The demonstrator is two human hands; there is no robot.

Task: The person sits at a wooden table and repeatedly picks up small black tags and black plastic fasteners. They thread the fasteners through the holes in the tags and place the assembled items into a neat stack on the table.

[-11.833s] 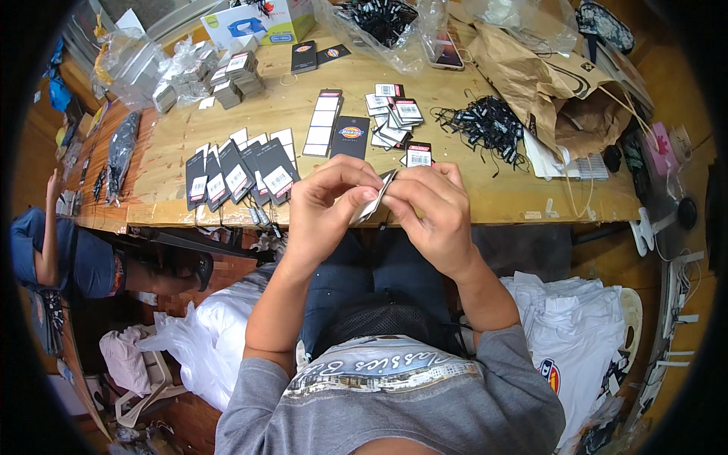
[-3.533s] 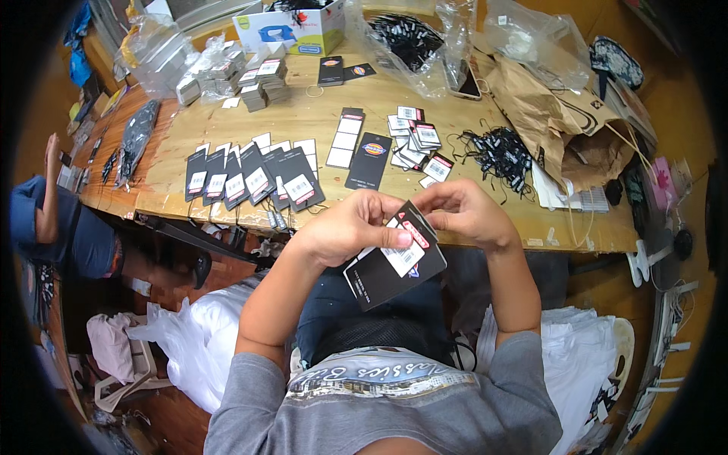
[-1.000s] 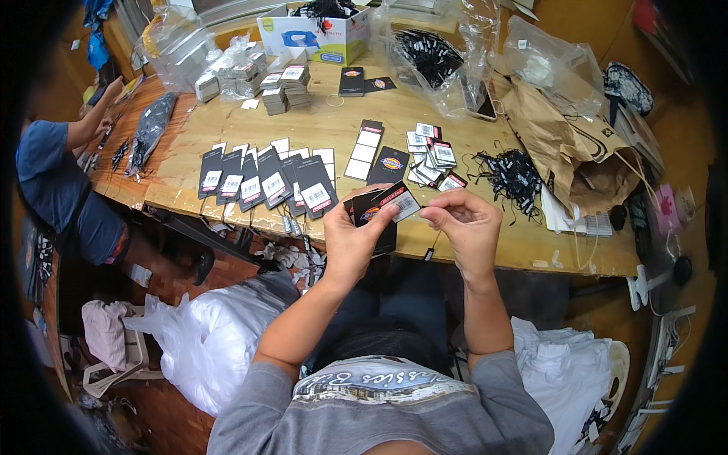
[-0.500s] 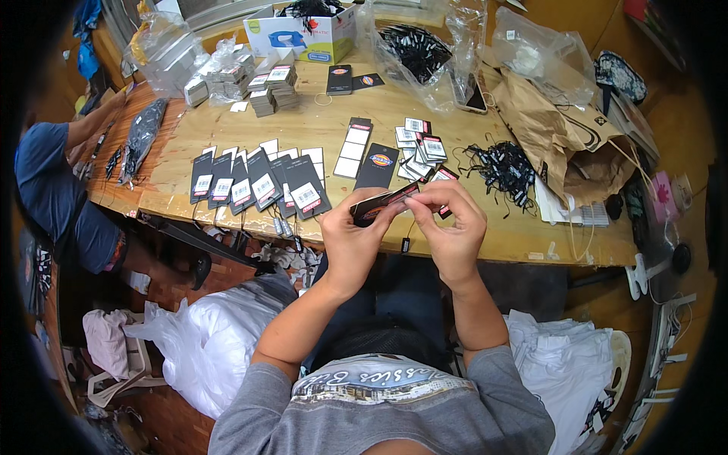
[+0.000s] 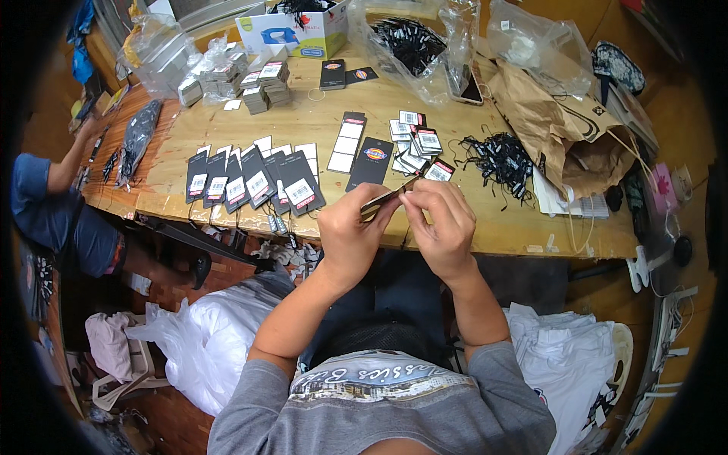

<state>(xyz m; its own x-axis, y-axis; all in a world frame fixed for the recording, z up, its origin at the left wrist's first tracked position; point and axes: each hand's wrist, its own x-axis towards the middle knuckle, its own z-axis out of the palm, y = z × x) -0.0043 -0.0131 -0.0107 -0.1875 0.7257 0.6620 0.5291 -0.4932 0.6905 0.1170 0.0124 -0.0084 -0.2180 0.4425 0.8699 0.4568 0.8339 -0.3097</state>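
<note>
Above the table's front edge, my left hand [image 5: 350, 231] is closed on a dark cardboard hang tag [image 5: 381, 201], tilted nearly edge-on. My right hand [image 5: 441, 233] pinches at the tag's far end, its fingertips meeting the left ones; a thin black string [image 5: 405, 238] dangles below them. Just beyond my hands lie a black hang tag [image 5: 370, 163] with a coloured oval emblem, a long tag with white panels [image 5: 348, 142] and a loose pile of white barcode tags [image 5: 415, 144]. To the left, a row of black tags with barcode stickers [image 5: 258, 183] overlaps along the edge.
Right of the pile lies a tangle of black tag strings [image 5: 498, 168], beside a brown paper bag [image 5: 565, 125]. Stacked tags [image 5: 265, 85], a white box [image 5: 318, 34] and a plastic bag of strings [image 5: 409, 47] stand at the back. A co-worker [image 5: 53, 193] sits at left.
The held tag has turned more edge-on, and my right hand has moved slightly left, closer to my left. The co-worker's forearm has risen. The view has shifted slightly.
</note>
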